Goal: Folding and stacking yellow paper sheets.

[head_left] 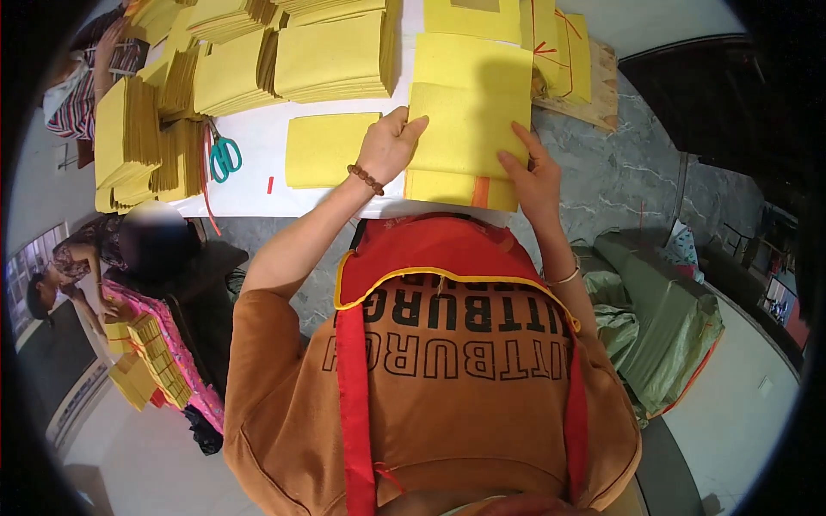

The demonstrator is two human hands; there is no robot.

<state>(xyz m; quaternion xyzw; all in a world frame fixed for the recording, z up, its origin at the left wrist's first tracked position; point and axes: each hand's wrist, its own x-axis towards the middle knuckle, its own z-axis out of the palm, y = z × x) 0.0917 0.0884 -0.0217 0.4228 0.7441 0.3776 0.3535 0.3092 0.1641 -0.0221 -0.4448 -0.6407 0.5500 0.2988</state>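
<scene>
Yellow paper sheets [469, 129] lie in front of me at the table's near edge, with a folded-looking crease across them and an orange strip [482, 191] at the near end. My left hand [391, 148] pinches their left edge, thumb on top and fingers curled at the side. At the right edge, my right hand [533, 176] grips the same sheets, its thumb on top and index finger stretched along the side. A smaller flat yellow stack [323, 150] lies just left of my left hand, partly behind my wrist.
Teal-handled scissors [225, 159] and a small red strip [270, 185] lie on the white tabletop [254, 202]. Tall yellow paper stacks [335, 60] fill its far left. Red-tied yellow bundles [572, 60] rest beyond my right hand. Other people work at left; a green-covered pile [658, 318] stands right.
</scene>
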